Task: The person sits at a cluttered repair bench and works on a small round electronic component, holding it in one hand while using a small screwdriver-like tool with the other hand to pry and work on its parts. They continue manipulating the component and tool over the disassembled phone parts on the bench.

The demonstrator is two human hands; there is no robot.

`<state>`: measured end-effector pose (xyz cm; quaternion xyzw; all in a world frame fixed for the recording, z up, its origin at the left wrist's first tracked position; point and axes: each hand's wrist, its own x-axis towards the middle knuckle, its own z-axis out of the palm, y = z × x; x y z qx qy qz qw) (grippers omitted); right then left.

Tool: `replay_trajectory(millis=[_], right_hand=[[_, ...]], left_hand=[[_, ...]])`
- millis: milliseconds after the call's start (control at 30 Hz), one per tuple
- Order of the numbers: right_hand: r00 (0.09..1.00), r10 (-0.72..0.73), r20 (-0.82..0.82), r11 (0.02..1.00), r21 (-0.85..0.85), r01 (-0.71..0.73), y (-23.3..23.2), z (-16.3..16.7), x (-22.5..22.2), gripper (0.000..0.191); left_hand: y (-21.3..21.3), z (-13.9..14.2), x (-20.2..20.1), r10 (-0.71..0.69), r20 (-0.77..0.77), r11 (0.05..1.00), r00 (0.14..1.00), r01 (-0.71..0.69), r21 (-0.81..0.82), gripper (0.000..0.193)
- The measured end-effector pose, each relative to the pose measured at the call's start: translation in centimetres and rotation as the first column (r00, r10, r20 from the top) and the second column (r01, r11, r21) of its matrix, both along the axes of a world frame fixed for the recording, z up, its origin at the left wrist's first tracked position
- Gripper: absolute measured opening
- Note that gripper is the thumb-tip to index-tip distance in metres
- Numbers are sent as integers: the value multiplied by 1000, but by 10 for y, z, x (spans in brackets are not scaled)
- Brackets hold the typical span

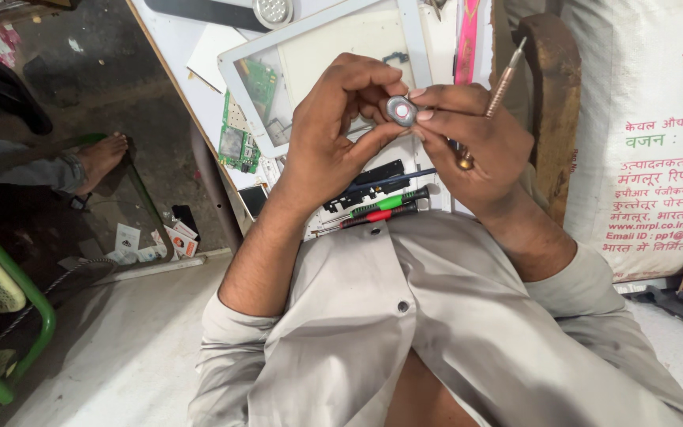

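Nearest the camera is the person's grey shirt [436, 316], and above it both hands meet over a white table [175, 47] that carries an opened tablet frame [318, 39], a green circuit board [239, 146] and red and green screwdrivers [381, 209], with a printed white sack [650, 119] to the right and a bare foot [100, 158] on the floor to the left. The left hand [333, 134] curls its fingers and thumb onto a small round metal disc [401, 111]. The right hand [468, 138] pinches the disc from the other side while a thin metal tool [506, 79] sticks up from its closed fingers.
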<state>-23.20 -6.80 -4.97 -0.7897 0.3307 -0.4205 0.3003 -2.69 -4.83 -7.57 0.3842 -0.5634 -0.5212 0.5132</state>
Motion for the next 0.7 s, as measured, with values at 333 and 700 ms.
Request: replay_trajectory(millis=[333, 700], right_hand=[[999, 5, -38, 999, 37, -4, 1, 0, 0, 23], [1000, 14, 1, 999, 32, -14, -1, 2, 1, 31]], left_hand=[[-3, 3, 2, 39, 122, 997, 992, -30, -72, 42], [-3, 9, 1, 64, 87, 995, 994, -57, -77, 37]])
